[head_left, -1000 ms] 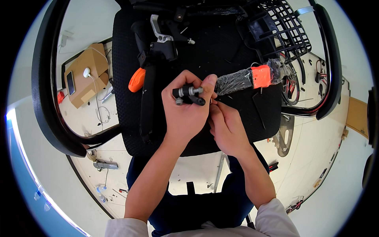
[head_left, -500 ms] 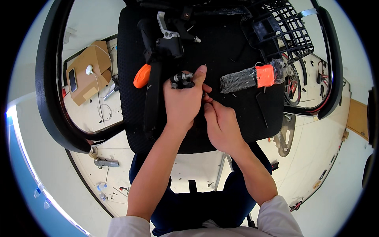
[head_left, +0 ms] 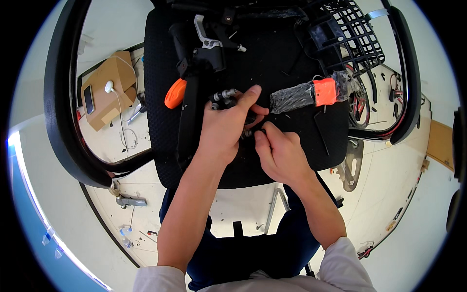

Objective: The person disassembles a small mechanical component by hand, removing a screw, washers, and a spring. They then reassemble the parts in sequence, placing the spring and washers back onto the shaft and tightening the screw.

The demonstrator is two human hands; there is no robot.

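Both hands meet over the black seat (head_left: 287,165). My left hand (head_left: 221,129) is closed around a small black part with silver bolt-like fittings (head_left: 224,95), which stick out beside its thumb; the rest is hidden by the palm. Just to the right, my right hand (head_left: 279,151) pinches a small dark piece with a silver bit (head_left: 248,132), close against the left fingers. I cannot make out whether the two pieces join. Left of the hands lie a black bar (head_left: 188,121), an orange plastic piece (head_left: 175,93) and a silver brake lever (head_left: 206,34) on a black mount.
A plastic-wrapped bundle with an orange band (head_left: 324,92) and a hex key (head_left: 322,134) lie on the seat's right. A black plastic basket (head_left: 357,36) stands beyond. Curved armrests (head_left: 61,97) flank the seat. Cardboard (head_left: 109,90) with a phone (head_left: 89,99) lies on the floor.
My right hand has drawn slightly down and right, so the small piece between the hands shows more. My left hand has tilted a little, with its thumb farther right.
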